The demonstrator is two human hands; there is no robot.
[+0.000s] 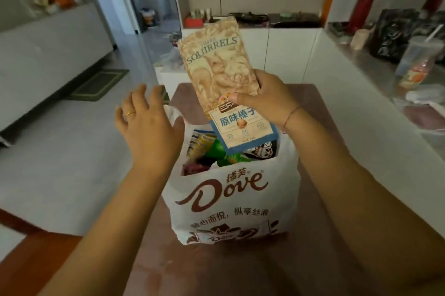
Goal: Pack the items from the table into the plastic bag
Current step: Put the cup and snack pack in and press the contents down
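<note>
Domestic room, white cabinets at the rear; a reddish-brown tabletop (240, 269) carries a white plastic bag (231, 202), standing upright with its mouth open and already crowded with snack packets (212, 151). The right hand (267, 98) grips a tan nut packet (221, 74) by its edge, held upright with its lower end at the bag's mouth, presumably to slide in edgewise beside the contents. The left hand (149, 124) is empty, fingers spread, beside the bag's left rim, likely poised to steady it.
</note>
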